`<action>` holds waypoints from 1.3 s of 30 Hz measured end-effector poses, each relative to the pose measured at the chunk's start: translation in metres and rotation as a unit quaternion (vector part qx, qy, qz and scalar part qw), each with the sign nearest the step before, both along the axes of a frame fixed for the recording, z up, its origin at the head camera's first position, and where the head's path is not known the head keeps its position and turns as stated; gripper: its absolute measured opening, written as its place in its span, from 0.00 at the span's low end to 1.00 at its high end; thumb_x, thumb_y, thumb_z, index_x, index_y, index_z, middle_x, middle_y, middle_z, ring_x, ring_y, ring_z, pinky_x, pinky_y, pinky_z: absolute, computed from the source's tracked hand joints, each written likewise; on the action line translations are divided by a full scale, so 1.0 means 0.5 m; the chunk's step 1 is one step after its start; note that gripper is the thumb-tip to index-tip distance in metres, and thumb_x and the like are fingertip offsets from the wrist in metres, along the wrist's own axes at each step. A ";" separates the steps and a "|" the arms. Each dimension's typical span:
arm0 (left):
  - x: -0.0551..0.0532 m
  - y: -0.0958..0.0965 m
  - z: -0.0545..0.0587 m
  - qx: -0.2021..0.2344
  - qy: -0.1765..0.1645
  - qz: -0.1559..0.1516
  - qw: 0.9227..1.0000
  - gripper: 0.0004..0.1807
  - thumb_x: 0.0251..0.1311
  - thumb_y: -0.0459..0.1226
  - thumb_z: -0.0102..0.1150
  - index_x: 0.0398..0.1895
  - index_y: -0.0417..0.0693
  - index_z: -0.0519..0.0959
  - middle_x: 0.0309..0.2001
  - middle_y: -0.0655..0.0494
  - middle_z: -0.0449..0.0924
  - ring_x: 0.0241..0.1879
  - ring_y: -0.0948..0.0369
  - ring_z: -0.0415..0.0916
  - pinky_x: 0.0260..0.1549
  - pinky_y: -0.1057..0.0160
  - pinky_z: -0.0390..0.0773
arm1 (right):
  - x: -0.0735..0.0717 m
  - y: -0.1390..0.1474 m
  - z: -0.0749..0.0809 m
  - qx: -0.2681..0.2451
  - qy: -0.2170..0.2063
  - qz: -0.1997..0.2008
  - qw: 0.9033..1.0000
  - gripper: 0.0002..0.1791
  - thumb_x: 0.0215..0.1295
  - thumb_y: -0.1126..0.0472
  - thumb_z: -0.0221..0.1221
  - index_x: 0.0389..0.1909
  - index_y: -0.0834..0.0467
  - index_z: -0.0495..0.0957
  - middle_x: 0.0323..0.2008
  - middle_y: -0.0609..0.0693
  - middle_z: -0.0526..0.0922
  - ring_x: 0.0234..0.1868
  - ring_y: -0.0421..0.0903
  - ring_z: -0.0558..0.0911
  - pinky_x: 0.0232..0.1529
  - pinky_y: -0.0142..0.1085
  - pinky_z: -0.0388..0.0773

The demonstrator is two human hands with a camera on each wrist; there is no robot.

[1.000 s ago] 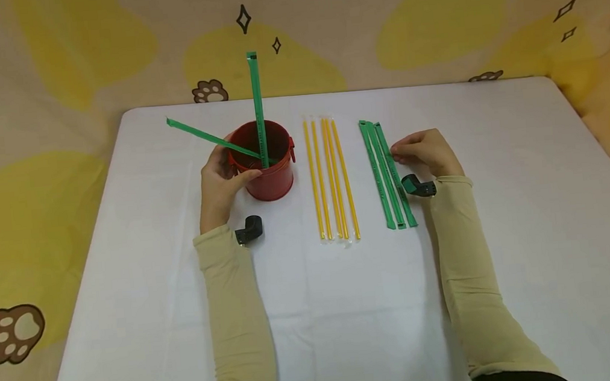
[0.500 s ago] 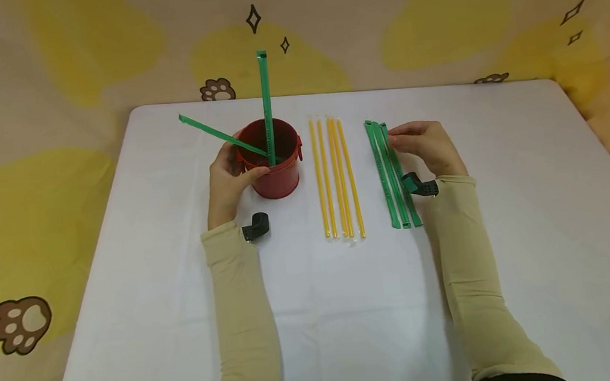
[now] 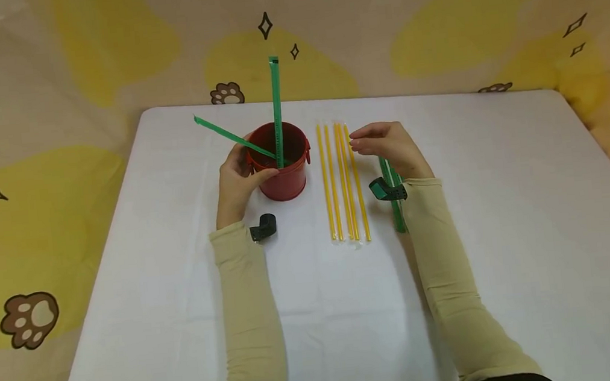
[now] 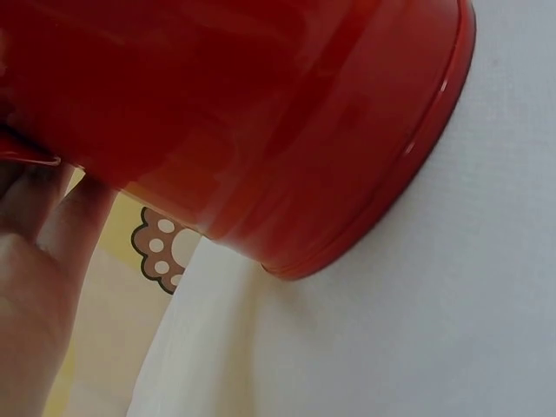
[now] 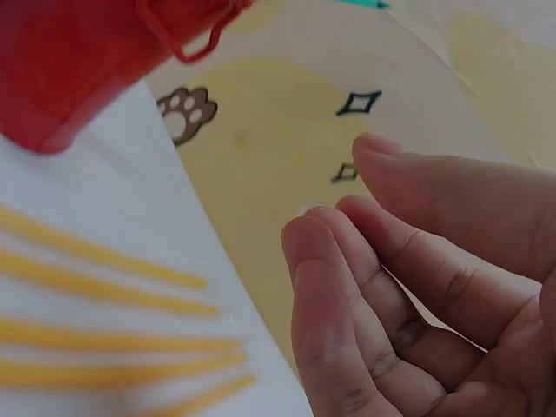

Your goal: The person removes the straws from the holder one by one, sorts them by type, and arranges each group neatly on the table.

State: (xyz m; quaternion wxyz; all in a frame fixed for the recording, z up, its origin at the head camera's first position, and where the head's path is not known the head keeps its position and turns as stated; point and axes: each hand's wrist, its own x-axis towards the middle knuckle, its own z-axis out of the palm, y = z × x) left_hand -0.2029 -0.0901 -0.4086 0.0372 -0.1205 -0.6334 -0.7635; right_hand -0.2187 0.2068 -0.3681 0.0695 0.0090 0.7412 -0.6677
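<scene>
In the head view my left hand [image 3: 235,184] grips the red bucket [image 3: 283,186], its thumb over the near rim and its fingers round the far left side. The bucket is upright on the table. One green-wrapped straw [image 3: 277,102] stands tall in it; another green-wrapped straw [image 3: 222,132] leans out to the left. My right hand [image 3: 391,146] hovers beside the top of the yellow straws [image 3: 343,181]. Its thumb and fingers are apart, and nothing shows between them in the right wrist view. Beneath the right wrist lie more green-wrapped straws [image 3: 397,215], partly hidden.
The white table [image 3: 318,346] ends at a back edge against a cream and yellow patterned cloth [image 3: 433,34]. Several yellow straws in clear wrappers lie side by side between the bucket and the green ones. A small black camera [image 3: 386,189] sits at each wrist.
My right hand has moved left from the green-wrapped straws to beside the yellow ones, carrying nothing visible. The left hand keeps holding the bucket. The head view has shifted slightly.
</scene>
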 end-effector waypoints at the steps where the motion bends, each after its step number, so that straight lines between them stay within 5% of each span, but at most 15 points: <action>1: 0.000 0.000 -0.001 0.000 0.000 -0.001 1.000 0.36 0.48 0.21 0.65 0.64 0.40 0.67 0.59 0.47 0.71 0.58 0.57 0.67 0.60 0.62 0.66 | -0.002 -0.009 0.001 -0.002 0.002 0.003 1.000 0.15 0.58 0.68 0.63 0.44 0.73 0.78 0.37 0.55 0.83 0.38 0.46 0.83 0.43 0.33 0.80; 12: 0.000 0.004 -0.002 0.017 0.002 -0.014 1.000 0.37 0.46 0.22 0.68 0.63 0.38 0.67 0.59 0.45 0.71 0.59 0.55 0.67 0.61 0.62 0.66 | -0.020 -0.079 0.015 -0.061 0.024 0.019 0.998 0.07 0.57 0.70 0.63 0.37 0.67 0.82 0.35 0.54 0.84 0.36 0.47 0.82 0.43 0.34 0.80; 25: -0.004 0.001 0.000 -0.004 0.002 -0.011 1.000 0.37 0.48 0.22 0.67 0.64 0.39 0.66 0.60 0.46 0.70 0.60 0.56 0.67 0.61 0.62 0.65 | -0.048 -0.150 0.024 -0.060 0.054 0.030 0.996 0.17 0.59 0.67 0.63 0.45 0.75 0.77 0.37 0.54 0.83 0.41 0.50 0.81 0.48 0.37 0.78; 34: -0.007 0.006 0.003 -0.073 -0.012 -0.002 0.997 0.43 0.46 0.31 0.72 0.68 0.49 0.62 0.62 0.52 0.68 0.62 0.59 0.63 0.62 0.59 0.65 | -0.070 -0.190 0.030 -0.055 0.061 0.029 0.996 0.15 0.60 0.65 0.62 0.44 0.72 0.79 0.39 0.54 0.83 0.44 0.51 0.80 0.51 0.37 0.77; 39: -0.008 0.014 0.001 -0.079 0.013 0.011 0.997 0.46 0.43 0.32 0.74 0.68 0.50 0.61 0.63 0.54 0.67 0.62 0.60 0.63 0.60 0.58 0.67 | -0.078 -0.206 0.033 -0.046 0.074 0.031 0.996 0.12 0.60 0.65 0.63 0.41 0.69 0.81 0.38 0.53 0.83 0.44 0.50 0.79 0.51 0.37 0.77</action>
